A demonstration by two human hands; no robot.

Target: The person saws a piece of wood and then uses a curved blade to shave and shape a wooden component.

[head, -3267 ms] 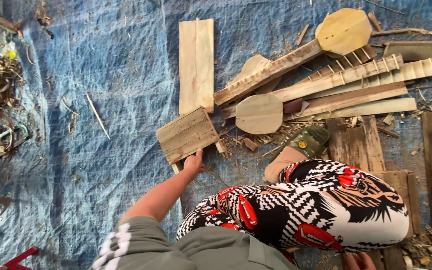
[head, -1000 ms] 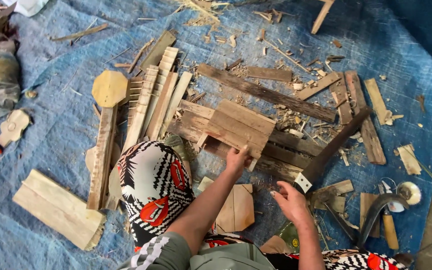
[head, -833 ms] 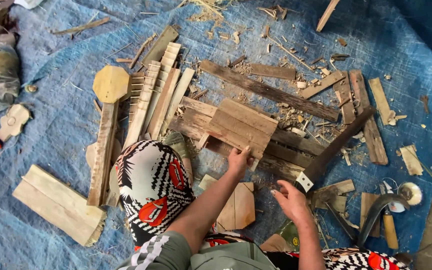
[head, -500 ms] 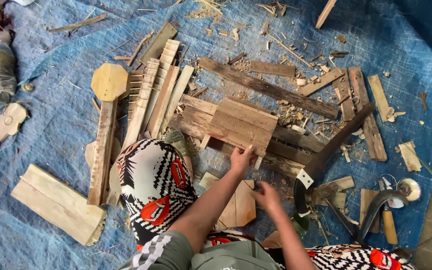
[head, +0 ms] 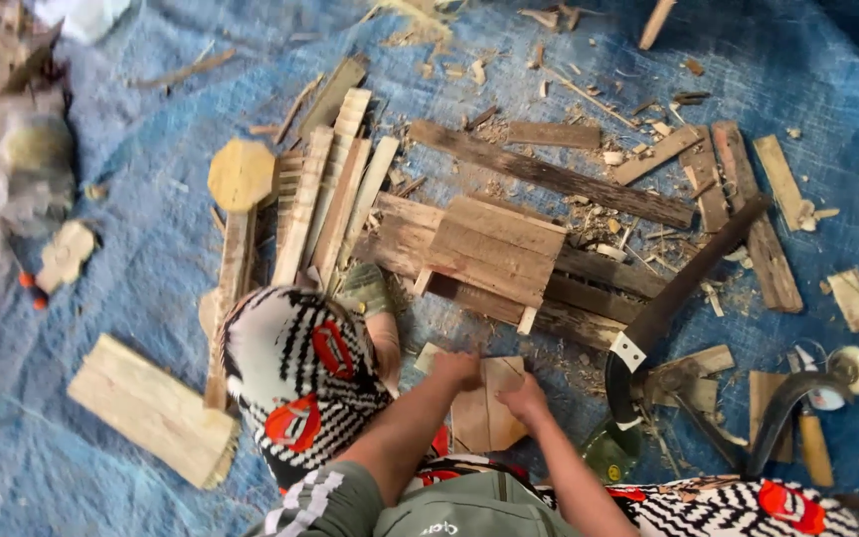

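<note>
I see my left hand (head: pixel 457 370) and right hand (head: pixel 524 398) both gripping, apparently, the light wooden piece (head: pixel 484 418) below the plank panel (head: pixel 494 249).

Scrap wood and tools spread over a blue tarpaulin (head: pixel 131 199)

A slatted wooden panel (head: pixel 494 249) is laid across dark planks near the middle; pale strips (head: pixel 335 189) are fanned out to its left, beside an octagonal wooden piece (head: pixel 241 174) on a long handle; a long dark plank (head: pixel 549 174) is set diagonally above; a large blade (head: pixel 683 283) with a dark handle is seen to the right; a pale block (head: pixel 151 408) is placed at lower left; chips are scattered throughout.
</note>
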